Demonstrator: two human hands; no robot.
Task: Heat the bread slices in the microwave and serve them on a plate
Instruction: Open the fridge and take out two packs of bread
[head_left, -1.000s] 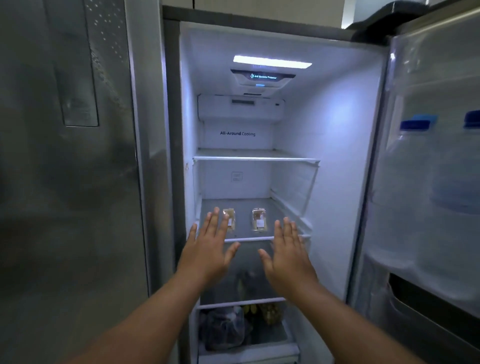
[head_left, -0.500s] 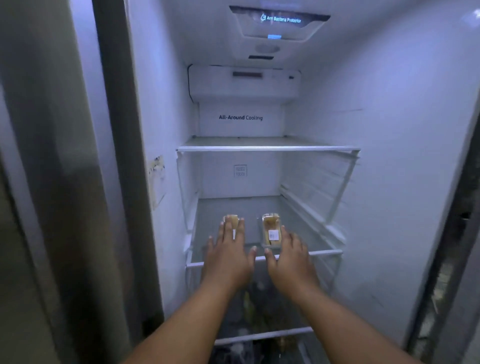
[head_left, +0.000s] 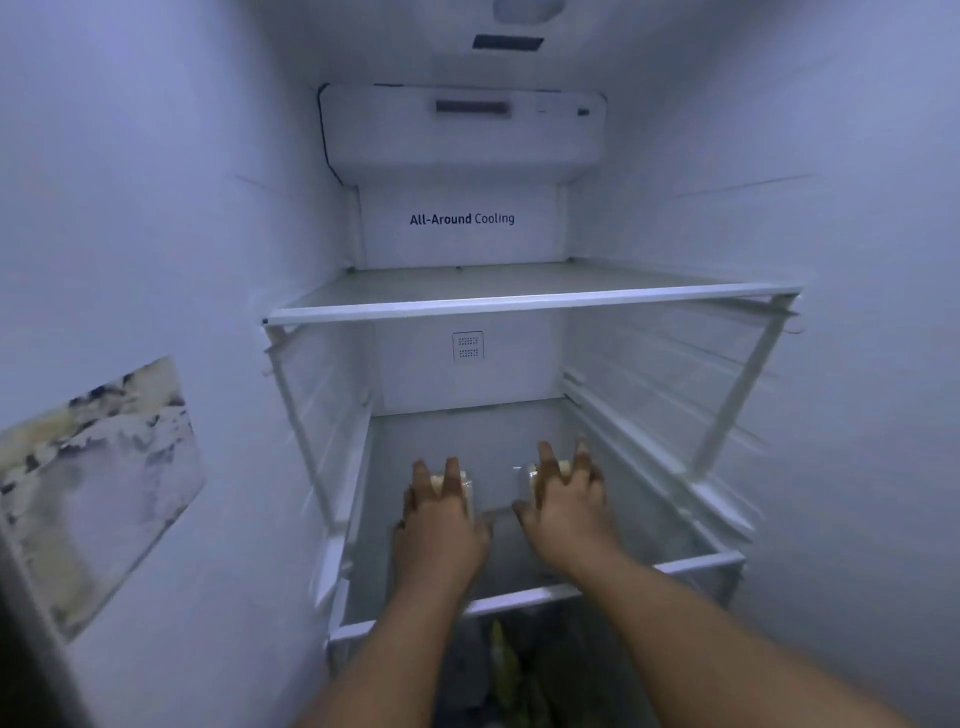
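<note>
A torn, stained sticker (head_left: 98, 483) is clinging to the fridge's left inner wall, well to the left of both hands and nearer the camera. Further right, the left hand (head_left: 439, 525) is reaching in over the front rim of the lower glass shelf (head_left: 696, 564) and lying on top of the left bread packet (head_left: 457, 486), its fingers curling down over the wrapped slice and gripping it; only the pale far end and right edge of the packet are showing past the fingers. Just right of that grip, across a narrow strip of bare shelf, the right hand (head_left: 566, 506) is sitting on the right bread packet (head_left: 540, 475), fingers spread and bent round it, thumb down on the near left side, so it too is holding its packet. Both packets are resting on the lower shelf, near its middle, apart from each other. Above the two hands the upper glass shelf (head_left: 519, 304) is spanning the compartment, and higher up on the back wall the words "All-Around Cooling" (head_left: 462, 219) are showing. Below the wrists, under the lower shelf, something yellow-green is lying in shadow, too dim to identify.
</note>
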